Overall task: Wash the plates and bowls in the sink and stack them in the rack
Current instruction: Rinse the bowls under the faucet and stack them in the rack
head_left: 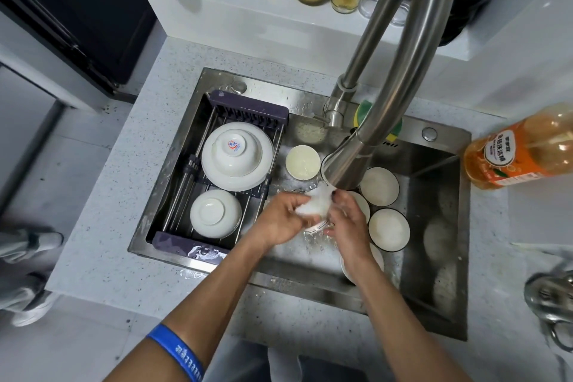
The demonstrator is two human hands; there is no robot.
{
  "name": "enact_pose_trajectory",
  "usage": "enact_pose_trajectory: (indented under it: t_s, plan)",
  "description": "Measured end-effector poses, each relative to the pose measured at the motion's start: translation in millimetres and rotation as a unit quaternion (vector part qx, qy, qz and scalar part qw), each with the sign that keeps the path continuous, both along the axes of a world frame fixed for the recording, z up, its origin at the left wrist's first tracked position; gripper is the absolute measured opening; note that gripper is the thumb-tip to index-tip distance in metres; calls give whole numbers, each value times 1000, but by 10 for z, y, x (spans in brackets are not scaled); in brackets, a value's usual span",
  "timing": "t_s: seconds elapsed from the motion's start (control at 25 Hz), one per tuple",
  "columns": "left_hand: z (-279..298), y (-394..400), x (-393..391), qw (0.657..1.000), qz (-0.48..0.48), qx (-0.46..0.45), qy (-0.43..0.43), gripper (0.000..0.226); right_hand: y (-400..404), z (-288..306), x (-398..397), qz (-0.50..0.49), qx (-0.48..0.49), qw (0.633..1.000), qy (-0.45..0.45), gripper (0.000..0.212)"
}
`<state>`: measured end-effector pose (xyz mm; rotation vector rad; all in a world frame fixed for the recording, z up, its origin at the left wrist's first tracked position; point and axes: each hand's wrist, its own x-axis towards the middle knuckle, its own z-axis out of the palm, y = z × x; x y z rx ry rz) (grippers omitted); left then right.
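Both the left hand and right hand clasp a small bowl under the faucet at frame centre, with the rack just left, nearer the left hand.

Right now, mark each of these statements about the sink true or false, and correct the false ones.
1. Both hands hold a dish under the faucet. True: left hand and right hand grip one bowl.
2. The rack is empty. False: upturned bowls sit in it.
3. The orange bottle stands left of the sink. False: it is on the right.
4. More dishes lie in the basin. True.
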<state>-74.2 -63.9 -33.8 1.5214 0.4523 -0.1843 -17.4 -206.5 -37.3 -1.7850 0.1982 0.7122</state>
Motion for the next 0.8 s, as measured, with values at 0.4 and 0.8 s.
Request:
enact_pose_trajectory:
  t_s: [0.4, 0.8]
  plan:
    - [-11, -112, -240, 981, 119, 131, -75, 61, -224, 55, -149, 353, -264, 786, -433, 8]
    - [82, -173, -148, 923, 271, -222, 160, 29, -120, 189, -160, 286, -320, 782, -452, 14]
